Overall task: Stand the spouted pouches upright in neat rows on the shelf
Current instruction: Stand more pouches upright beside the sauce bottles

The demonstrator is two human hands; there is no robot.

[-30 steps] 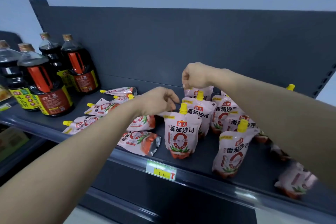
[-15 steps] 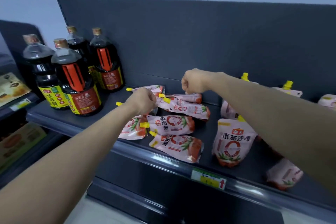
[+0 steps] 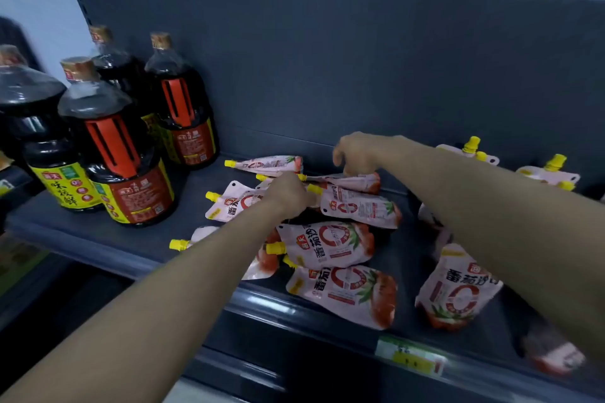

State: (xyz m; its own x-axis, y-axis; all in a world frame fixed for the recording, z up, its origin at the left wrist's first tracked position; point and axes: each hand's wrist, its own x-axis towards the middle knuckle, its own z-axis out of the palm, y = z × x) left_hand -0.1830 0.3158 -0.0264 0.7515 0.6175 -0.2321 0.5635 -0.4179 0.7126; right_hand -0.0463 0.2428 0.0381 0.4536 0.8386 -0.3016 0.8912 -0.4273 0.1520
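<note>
Pink tomato-sauce pouches (image 3: 327, 244) lie flat on the shelf (image 3: 183, 222), long axes left-right and yellow spouts leftward, beneath your left hand (image 3: 288, 196), which curls over the heap, its grasp hidden. Your right hand (image 3: 355, 154), farther back, pinches a rearward pouch (image 3: 360, 181). An upright pouch (image 3: 458, 291) stands right; soy-sauce bottles (image 3: 124, 173) stand left.

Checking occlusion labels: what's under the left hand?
A flat-lying pouch, yellow cap pointing left, runs under the left hand. What the hand grips, if anything, is hidden beneath it.
</note>
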